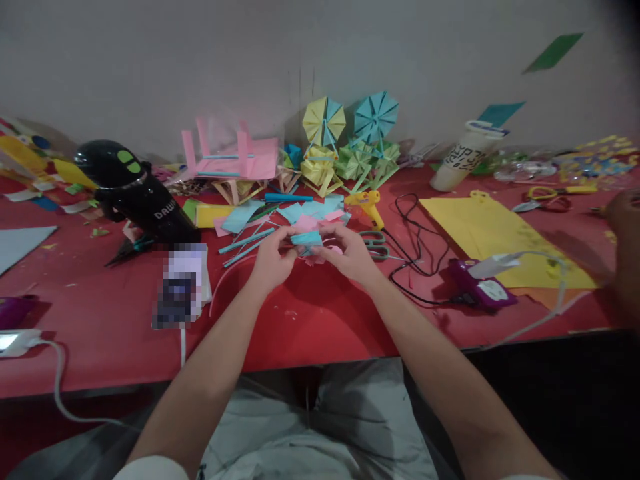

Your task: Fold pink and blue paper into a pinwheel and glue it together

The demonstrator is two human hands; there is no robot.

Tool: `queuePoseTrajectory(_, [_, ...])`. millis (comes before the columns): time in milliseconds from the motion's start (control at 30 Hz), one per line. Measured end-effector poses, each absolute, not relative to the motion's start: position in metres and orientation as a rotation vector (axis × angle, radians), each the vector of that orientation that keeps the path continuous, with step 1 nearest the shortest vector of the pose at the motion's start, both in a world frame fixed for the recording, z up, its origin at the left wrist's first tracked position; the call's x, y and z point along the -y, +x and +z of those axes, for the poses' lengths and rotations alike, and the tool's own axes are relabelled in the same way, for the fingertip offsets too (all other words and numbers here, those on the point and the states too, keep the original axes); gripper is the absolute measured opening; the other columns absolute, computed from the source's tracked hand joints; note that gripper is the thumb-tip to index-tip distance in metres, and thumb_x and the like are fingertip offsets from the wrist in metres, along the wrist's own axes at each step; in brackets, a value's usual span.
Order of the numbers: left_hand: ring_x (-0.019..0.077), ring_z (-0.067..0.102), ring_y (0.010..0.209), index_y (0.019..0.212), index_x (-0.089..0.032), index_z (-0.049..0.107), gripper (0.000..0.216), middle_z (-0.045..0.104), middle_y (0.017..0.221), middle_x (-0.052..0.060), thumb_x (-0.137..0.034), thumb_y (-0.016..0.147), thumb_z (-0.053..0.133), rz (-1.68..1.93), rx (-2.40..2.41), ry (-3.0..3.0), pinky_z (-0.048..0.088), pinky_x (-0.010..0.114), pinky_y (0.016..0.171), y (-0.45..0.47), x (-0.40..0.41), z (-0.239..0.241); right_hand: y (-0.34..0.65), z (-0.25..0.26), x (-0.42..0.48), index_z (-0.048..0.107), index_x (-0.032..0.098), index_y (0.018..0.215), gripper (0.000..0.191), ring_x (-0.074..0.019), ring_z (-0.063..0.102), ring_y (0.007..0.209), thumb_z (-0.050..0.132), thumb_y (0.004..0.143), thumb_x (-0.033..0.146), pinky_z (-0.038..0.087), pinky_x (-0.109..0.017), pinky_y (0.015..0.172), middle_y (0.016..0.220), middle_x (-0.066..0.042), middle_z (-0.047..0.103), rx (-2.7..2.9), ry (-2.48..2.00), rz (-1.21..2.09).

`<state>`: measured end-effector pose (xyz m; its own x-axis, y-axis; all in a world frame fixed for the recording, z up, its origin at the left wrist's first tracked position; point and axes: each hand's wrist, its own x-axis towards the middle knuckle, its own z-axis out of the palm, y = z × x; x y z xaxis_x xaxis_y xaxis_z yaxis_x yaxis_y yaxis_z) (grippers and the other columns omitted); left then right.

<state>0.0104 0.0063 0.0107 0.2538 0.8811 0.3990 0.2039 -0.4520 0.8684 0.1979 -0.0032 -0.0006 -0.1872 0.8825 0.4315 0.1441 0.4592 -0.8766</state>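
Between my two hands, just above the red table, is a small folded piece of blue paper (307, 239). My left hand (276, 257) pinches its left end, and my right hand (350, 252) grips the right end. Some pink paper shows under and behind it; whether that is joined to the blue piece I cannot tell. Beyond my fingers lie loose blue and pink paper pieces (295, 212) and rolled blue paper sticks (247, 241). A yellow glue gun (369, 205) and green-handled scissors (376, 245) rest right of my right hand.
Pink (263, 157), yellow (324, 121) and blue (376, 117) paper models stand along the wall. A black bottle (150, 200) and a phone (181, 287) are at left. On the right are a purple power adapter (483, 287), yellow sheets (470, 227), a cup (463, 160) and another person's hand (625, 220).
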Motion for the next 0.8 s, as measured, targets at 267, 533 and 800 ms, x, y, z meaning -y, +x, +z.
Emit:
queuePoseTrajectory(267, [0.0182,0.066,0.087,0.101,-0.018,0.061,0.029,0.069,0.097,0.006,-0.024,0.074,0.070,1.126,-0.915,1.736,0.053,0.029,0.075,0.011,0.001,0.018,0.198,0.004,0.007,0.060,0.020,0.093,0.035,-0.0158,0.064,0.072,0.070,0.082,0.052,0.056,-0.033,0.071,0.085,-0.003,0.066,1.681,-0.885,0.903])
queuePoseTrajectory(533, [0.0185,0.065,0.083,0.094,-0.017,0.069,0.027,0.072,0.091,0.005,-0.036,0.076,0.071,1.135,-1.016,1.785,0.050,0.028,0.070,0.012,-0.002,0.018,0.198,0.001,0.007,0.071,0.023,0.105,0.030,-0.0193,0.065,0.089,0.066,0.087,0.047,0.055,-0.036,0.082,0.099,-0.006,0.072,1.805,-0.916,0.604])
queuePoseTrajectory(800, [0.0150,0.063,0.070,0.086,-0.018,0.060,0.020,0.068,0.078,0.002,-0.034,0.079,0.069,1.254,-1.121,1.623,0.049,0.027,0.066,0.007,-0.012,0.009,0.200,0.001,0.007,0.068,0.022,0.112,0.042,-0.0224,0.065,0.102,0.075,0.080,0.047,0.054,-0.037,0.085,0.112,-0.009,0.071,1.786,-0.973,0.534])
